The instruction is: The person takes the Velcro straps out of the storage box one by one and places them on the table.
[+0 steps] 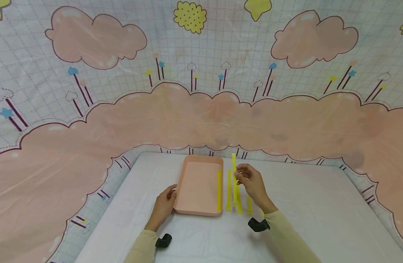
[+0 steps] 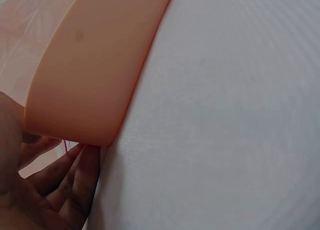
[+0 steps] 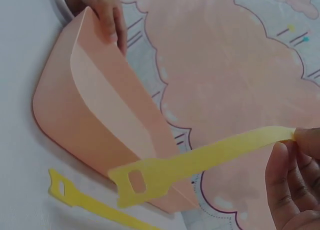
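My left hand (image 1: 162,208) grips the left side of a shallow peach tray (image 1: 195,186), its fingertips at the tray's near corner in the left wrist view. Between thumb and fingers, my right hand (image 1: 252,182) pinches a yellow hook-and-loop cable tie (image 3: 210,157) just right of the tray. The tie's slotted head hangs away from the fingers, overlapping the tray wall in the right wrist view. Inside the tray, another yellow cable tie (image 1: 219,191) lies along the right wall.
More yellow cable ties, among them a flat one (image 1: 229,190) close to the tray, lie on the white table (image 1: 320,212) under and beside my right hand. Behind the table hangs a cloth (image 1: 201,120) printed with clouds. Each wrist carries a black camera.
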A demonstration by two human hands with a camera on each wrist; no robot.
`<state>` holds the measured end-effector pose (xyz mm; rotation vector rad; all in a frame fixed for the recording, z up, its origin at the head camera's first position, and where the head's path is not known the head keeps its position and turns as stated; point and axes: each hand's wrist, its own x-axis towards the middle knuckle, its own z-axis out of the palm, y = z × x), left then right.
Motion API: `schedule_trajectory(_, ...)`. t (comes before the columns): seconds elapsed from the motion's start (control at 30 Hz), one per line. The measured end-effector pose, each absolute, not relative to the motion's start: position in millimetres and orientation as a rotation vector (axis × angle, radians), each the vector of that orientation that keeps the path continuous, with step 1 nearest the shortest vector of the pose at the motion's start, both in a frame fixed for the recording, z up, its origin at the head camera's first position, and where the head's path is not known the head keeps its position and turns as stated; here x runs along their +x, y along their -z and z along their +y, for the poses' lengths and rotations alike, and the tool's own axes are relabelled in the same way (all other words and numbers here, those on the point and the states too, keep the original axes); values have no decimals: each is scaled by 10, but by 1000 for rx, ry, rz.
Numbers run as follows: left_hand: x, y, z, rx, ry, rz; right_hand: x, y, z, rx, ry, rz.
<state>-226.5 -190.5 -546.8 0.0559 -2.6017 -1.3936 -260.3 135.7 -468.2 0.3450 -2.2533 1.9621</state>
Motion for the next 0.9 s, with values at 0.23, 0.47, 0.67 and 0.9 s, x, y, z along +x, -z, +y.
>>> schedule_trajectory(0.23,-2274,5461,-1903,47,1400,-2601,-2595,4690,1459,293,-1965,-2255)
schedule_trajectory(0.47,-2275,5447,-1901,48,1407,-2600,-2595,4747,1584,288,-1982,-2253)
schedule_trajectory(0.67,-2274,5444,-1895,46,1423,-2594,-2586,4787,1722,251,-1948,-2290)
schedule_trajectory(0.9,-2288,5472,-1905,42,1421,-2587,-2576,4829,1888,201,-1936,-2329)
